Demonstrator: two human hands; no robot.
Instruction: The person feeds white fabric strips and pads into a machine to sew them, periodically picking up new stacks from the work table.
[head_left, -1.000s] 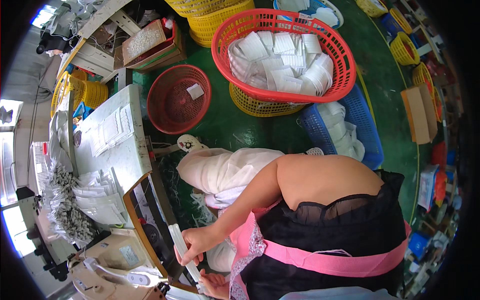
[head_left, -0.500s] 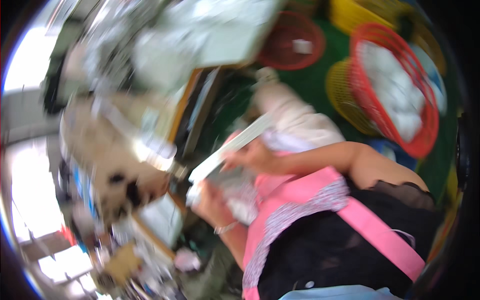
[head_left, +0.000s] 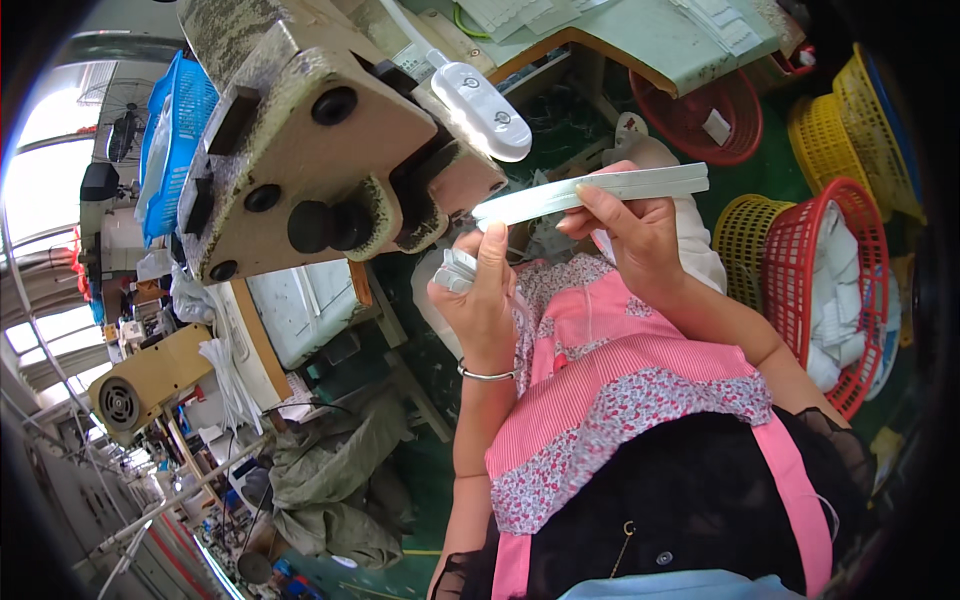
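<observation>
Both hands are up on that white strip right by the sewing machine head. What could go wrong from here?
The white strip is pinched only at spots by the right hand and left hand, so its free end might sag or twist. Both hands sit near the sewing machine head, so fingers could bump it.

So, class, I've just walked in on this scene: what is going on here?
A person in a pink apron sits at an industrial sewing machine. The right hand pinches a long white fabric strip, held out level toward the machine. The left hand grips a small folded white piece just below the strip's near end. A red basket of white pieces stands on the floor to the right.
</observation>
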